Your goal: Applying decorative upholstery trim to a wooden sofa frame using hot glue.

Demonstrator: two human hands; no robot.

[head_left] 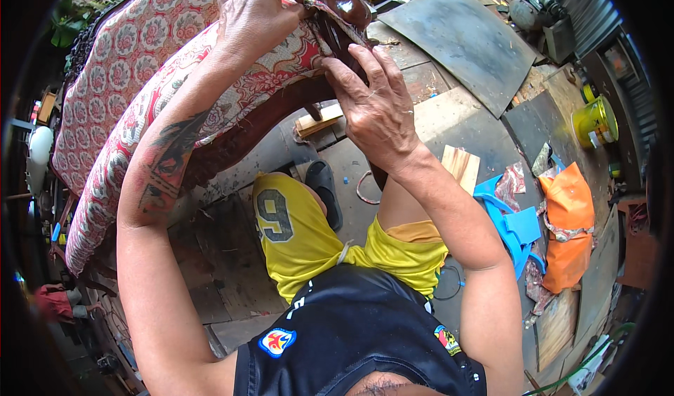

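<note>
A sofa [158, 27] with red and cream floral upholstery and a dark, glossy wooden frame stands in front of me, reaching to the far left. Up at its wooden arm post [337, 36], a narrow rolled strip of the same fabric [335, 17] runs along the wood. My left hand [258, 15] is closed, its fingertips pinching the strip's upper end. Lower on the post, my right hand [379, 104] has its fingers bent around the strip's lower end and the wood. The fingertips of both hands are partly hidden.
Wood blocks [319, 120] lie on the plank floor under the sofa's front. To the right are blue plastic pieces [516, 227], an orange bundle [567, 227] and fabric scraps. Farther right stands a yellow can [595, 122]; a grey sheet [460, 41] lies at the back.
</note>
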